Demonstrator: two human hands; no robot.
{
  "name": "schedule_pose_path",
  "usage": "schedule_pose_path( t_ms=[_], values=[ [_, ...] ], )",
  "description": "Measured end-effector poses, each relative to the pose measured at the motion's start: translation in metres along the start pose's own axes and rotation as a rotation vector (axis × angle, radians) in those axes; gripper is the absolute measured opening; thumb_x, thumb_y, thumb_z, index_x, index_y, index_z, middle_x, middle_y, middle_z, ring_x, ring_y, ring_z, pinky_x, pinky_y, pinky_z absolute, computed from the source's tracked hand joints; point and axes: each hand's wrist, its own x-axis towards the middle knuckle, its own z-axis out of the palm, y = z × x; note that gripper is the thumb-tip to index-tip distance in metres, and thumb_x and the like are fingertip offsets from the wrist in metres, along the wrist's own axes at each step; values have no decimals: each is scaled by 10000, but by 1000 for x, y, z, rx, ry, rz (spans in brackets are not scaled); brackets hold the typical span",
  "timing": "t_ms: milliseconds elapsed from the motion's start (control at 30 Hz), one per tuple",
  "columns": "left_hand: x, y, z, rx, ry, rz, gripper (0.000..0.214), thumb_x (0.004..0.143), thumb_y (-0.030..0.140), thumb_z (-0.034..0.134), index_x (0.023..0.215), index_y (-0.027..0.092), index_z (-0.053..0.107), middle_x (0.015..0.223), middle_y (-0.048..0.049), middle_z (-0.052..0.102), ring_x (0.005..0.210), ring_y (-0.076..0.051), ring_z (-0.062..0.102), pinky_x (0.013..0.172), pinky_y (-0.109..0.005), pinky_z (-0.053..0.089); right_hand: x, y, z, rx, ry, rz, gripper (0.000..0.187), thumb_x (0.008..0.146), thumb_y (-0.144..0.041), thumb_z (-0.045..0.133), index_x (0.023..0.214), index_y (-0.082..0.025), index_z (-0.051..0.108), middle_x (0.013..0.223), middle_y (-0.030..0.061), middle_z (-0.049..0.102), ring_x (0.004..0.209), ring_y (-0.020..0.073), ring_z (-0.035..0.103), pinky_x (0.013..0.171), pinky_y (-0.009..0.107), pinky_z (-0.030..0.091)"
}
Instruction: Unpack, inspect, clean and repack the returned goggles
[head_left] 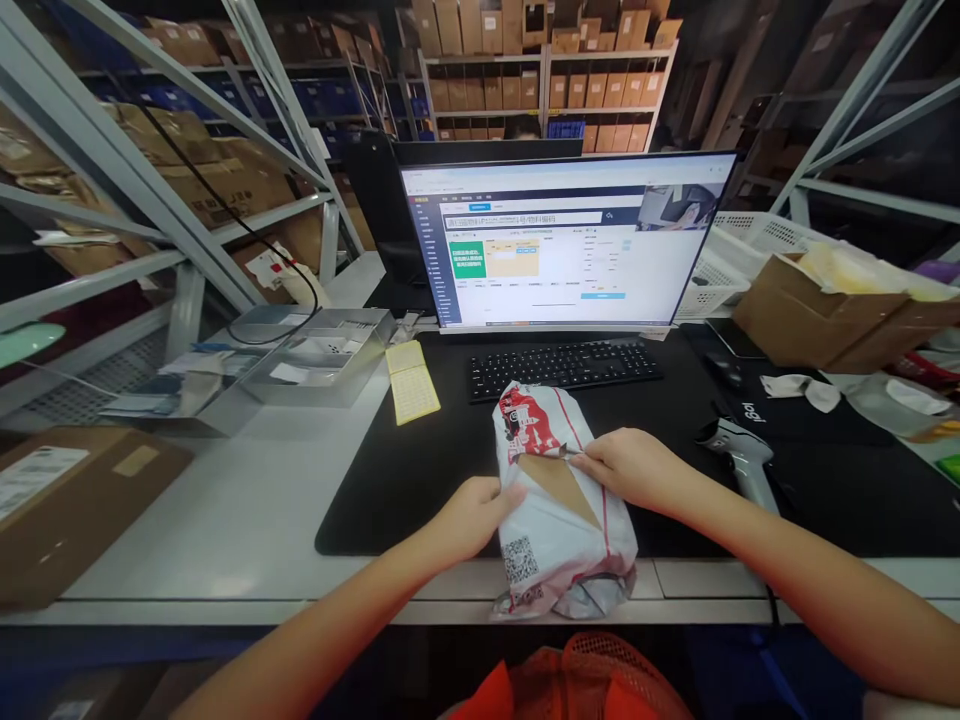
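Note:
A white mailer bag point(559, 540) with red print and a QR code lies on the black desk mat point(390, 480), its near end hanging over the table's front edge. A brown carton shows through a torn opening in the bag. My left hand point(476, 515) grips the bag's left side, fingers curled round it. My right hand point(634, 468) rests on the bag's right side and pinches the torn edge of the plastic at the opening.
A black keyboard point(564, 367) and a lit monitor point(562, 240) stand behind the bag. A handheld scanner point(739, 455) lies to the right, with an open carton point(832, 310) beyond it. A yellow pad point(412, 382), a clear tray point(322, 355) and a brown box point(67, 505) sit at the left.

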Motion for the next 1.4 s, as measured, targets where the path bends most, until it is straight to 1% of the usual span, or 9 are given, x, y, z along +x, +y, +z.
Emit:
schedule_pose_path(
  t_ms=[233,400,500,600,667,800,933,1167,1400],
  values=[
    [-15,-6,-2,17,86,100,661,869,747,473,695,124,613,682,-48,586,649,-163,471,606,-282,377,-20,31,13,142,139,17,549,1022,-439,376,538,-193,459,549,23,537,517,130,407,567,310,206],
    [-17,29,-10,616,248,210,558,954,599,414,593,182,498,603,-18,494,598,-161,448,599,-292,346,-34,36,15,113,238,30,492,1023,-397,374,583,-201,474,592,22,547,560,143,462,586,303,239],
    [5,69,-7,978,422,406,387,900,550,565,881,177,667,944,-102,668,917,-268,604,827,-370,445,-34,28,12,93,259,27,458,1038,-373,374,637,-199,511,649,20,577,619,151,515,614,292,273],
    [42,95,-4,1123,334,411,755,814,641,657,1406,186,542,1497,-189,495,1374,-400,432,1082,-519,358,-34,25,10,72,257,21,427,1043,-345,379,678,-195,541,683,20,594,653,154,538,634,289,284],
    [66,99,-4,1158,242,322,796,866,633,599,1495,164,464,1490,-205,517,1362,-405,466,1073,-517,374,-36,26,11,48,244,25,408,1036,-324,397,680,-192,547,679,22,593,648,153,533,634,293,274],
    [91,98,-7,1180,185,275,482,1008,480,401,1324,219,655,1200,-132,725,1114,-309,654,943,-399,456,-42,33,15,53,230,37,406,1031,-322,416,672,-188,553,670,24,595,635,150,523,630,298,255],
    [99,101,-11,1215,224,257,468,1027,413,358,1009,195,772,1008,-118,769,990,-274,691,937,-375,440,-43,42,20,44,223,30,398,1013,-301,435,653,-183,558,661,27,600,625,147,513,626,311,230],
    [113,100,-56,1135,344,212,451,982,444,393,755,189,688,823,-115,721,826,-279,670,731,-339,417,-64,57,37,44,294,-36,408,995,-268,419,610,-190,531,618,30,575,599,154,497,629,322,242],
    [122,72,-104,842,237,239,570,875,664,447,580,188,554,568,-20,550,602,-167,500,590,-270,365,-83,71,47,128,233,35,407,1001,-252,419,599,-206,467,620,16,559,594,154,510,613,312,276]
  ],
)
